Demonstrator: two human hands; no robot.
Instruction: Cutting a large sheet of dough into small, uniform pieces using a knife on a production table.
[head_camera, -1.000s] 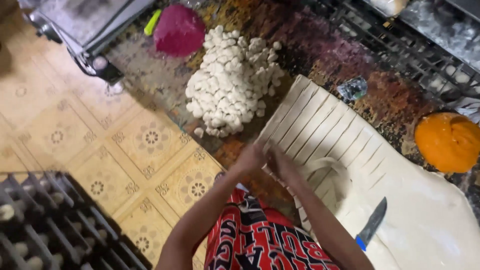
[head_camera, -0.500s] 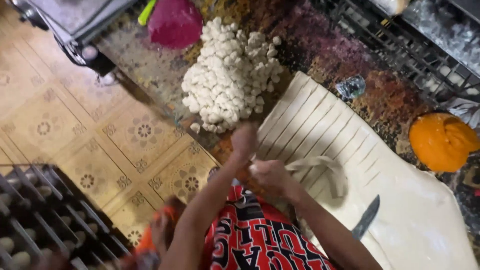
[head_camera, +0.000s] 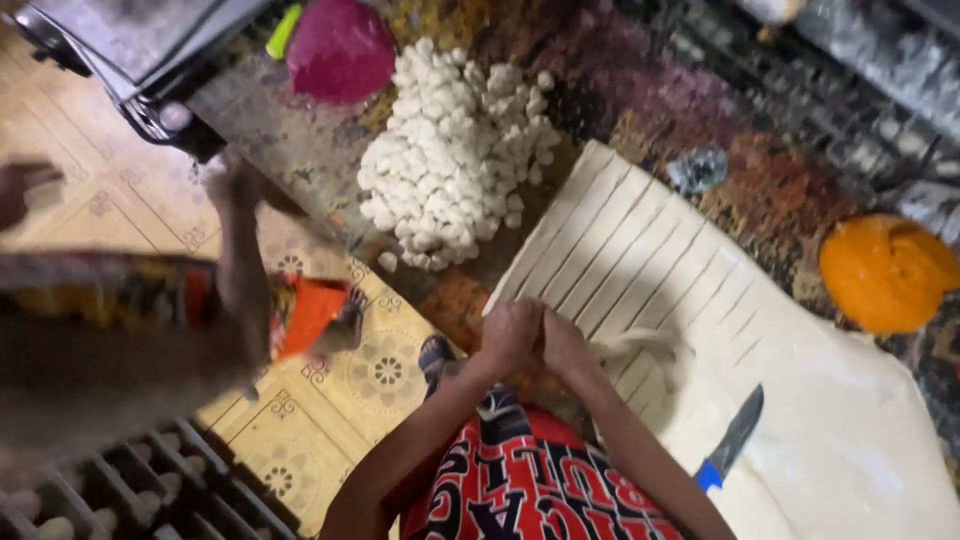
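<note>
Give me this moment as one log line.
left hand and right hand: together on dough strip | dough sheet: partly cut | knife: on sheet | dough pieces: piled

Your hands (head_camera: 540, 338) meet at the near edge of the cut dough sheet (head_camera: 850, 440), knife (head_camera: 732, 443) on it to your right, heap of dough pieces (head_camera: 455, 150) beyond, another person (head_camera: 120, 320) left.

a pale dough strip (head_camera: 640, 345) (soft, curling loosely) lies across the near edge of the flat dough sheet (head_camera: 840, 440), which is slit into long parallel bands; one end meets the hands, pressed together there.
</note>
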